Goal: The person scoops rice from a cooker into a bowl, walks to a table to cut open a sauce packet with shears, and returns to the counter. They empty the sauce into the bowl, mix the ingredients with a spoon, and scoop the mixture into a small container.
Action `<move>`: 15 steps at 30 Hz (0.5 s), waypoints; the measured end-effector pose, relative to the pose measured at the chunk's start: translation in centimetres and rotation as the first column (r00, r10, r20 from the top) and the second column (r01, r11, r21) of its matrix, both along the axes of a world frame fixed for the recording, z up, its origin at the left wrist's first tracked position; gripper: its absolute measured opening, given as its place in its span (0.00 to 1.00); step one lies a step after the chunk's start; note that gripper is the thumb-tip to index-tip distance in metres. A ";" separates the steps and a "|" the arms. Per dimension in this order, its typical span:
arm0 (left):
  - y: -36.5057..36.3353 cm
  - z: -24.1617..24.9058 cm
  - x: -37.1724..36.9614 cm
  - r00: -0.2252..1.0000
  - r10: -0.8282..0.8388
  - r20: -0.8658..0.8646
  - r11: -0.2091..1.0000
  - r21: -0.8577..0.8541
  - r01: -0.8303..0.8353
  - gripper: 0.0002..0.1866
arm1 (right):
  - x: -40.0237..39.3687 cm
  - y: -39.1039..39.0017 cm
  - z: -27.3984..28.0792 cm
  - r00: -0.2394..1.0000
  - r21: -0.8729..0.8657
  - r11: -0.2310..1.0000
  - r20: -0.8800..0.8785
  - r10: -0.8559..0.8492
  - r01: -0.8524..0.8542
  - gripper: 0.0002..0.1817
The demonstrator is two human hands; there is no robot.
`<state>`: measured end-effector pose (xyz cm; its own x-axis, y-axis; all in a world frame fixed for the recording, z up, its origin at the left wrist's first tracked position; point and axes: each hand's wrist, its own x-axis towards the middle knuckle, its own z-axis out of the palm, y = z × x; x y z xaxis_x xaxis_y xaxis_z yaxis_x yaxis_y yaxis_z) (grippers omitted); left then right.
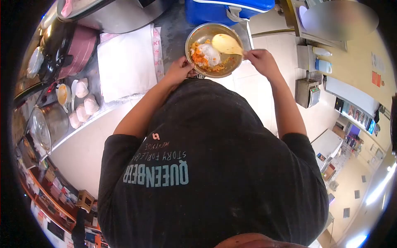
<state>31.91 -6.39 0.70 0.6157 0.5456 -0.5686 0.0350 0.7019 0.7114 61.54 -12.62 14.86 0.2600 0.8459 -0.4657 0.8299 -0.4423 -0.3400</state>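
A steel mixing bowl (235, 66) sits near the counter's edge, in front of my black shirt. Inside it, a white mound (210, 55) lies on an orange and yellow crumbly mixture (199, 58); I cannot make out exactly what either is. My left hand (180, 70) grips the bowl's rim at its lower left, fingers closed. On the other side, my right hand (261, 62) is closed around the handle of a pale yellow paddle-shaped spoon (225, 44). The spoon's broad head is over the bowl, beside the white mound; whether it touches the food cannot be told.
White paper sheets (128, 66) lie on the counter left of the bowl. Behind stand a blue cooler box (206, 14) and a large metal vessel (124, 18). Further left are several wrapped pale bundles (84, 108), a ladle (63, 95) and a lidded steel pot (49, 122).
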 end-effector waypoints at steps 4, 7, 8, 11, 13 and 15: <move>0.0 0.0 -0.1 1.000 -0.026 0.002 0.999 -0.022 0.026 0.10 | -1.3 2.5 -4.3 0.983 -0.180 0.971 -0.115 0.140 -0.159 0.26; 0.3 -0.5 -0.4 0.999 -0.050 0.010 0.999 0.006 0.050 0.10 | -3.8 3.7 -4.7 0.963 -0.294 0.927 0.064 0.262 -0.232 0.25; 0.2 -0.6 -0.5 0.998 -0.064 0.014 0.998 0.018 0.064 0.10 | -4.4 3.6 -4.8 0.937 -0.281 0.924 0.157 0.312 -0.260 0.24; 0.1 -0.4 -0.1 0.999 -0.016 0.045 1.000 0.011 0.016 0.10 | -5.3 4.8 -4.9 0.859 -0.309 0.910 0.344 0.379 -0.278 0.23; 0.3 1.1 -0.2 0.998 -0.055 -0.004 0.995 0.084 0.055 0.11 | -5.5 5.6 -3.2 0.807 -0.343 0.885 0.395 0.440 -0.315 0.23; 0.5 1.2 -0.2 0.998 -0.066 0.008 0.994 0.092 0.065 0.11 | -5.6 6.0 -0.4 0.740 -0.370 0.837 0.406 0.536 -0.404 0.22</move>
